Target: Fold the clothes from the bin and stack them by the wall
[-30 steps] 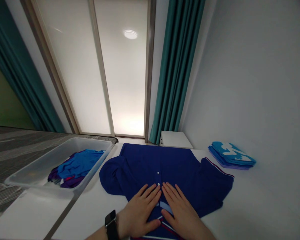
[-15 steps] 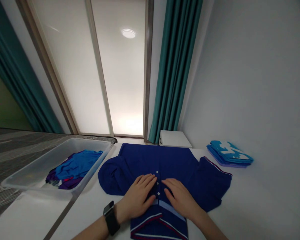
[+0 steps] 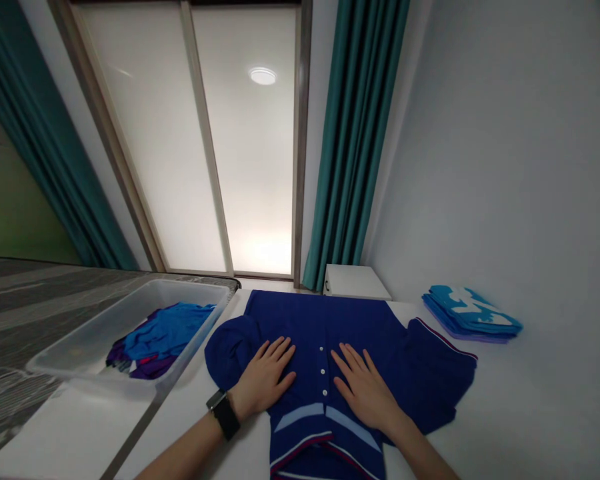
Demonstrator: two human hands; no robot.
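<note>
A dark blue polo shirt [image 3: 325,320] lies spread on the white table, its collar with red and white trim toward me and a row of white buttons down the middle. My left hand [image 3: 267,375] rests flat on the shirt left of the buttons, fingers stretched out. On the other side of the buttons my right hand [image 3: 363,387] lies flat too, fingers spread. The right sleeve is laid out with its striped cuff showing; the left sleeve is bunched and its cuff cannot be seen. Neither hand grips the cloth.
A clear plastic bin [image 3: 70,353] at left holds crumpled blue and purple clothes [image 3: 167,333]. Folded blue clothes [image 3: 473,312] are stacked at the right by the wall. A white cabinet [image 3: 357,283] stands behind the table [image 3: 190,427]. A cable [image 3: 10,380] lies at far left.
My hands have moved apart from the button line, the left one outward to the left and the right one slightly to the right. The view has shifted a little.
</note>
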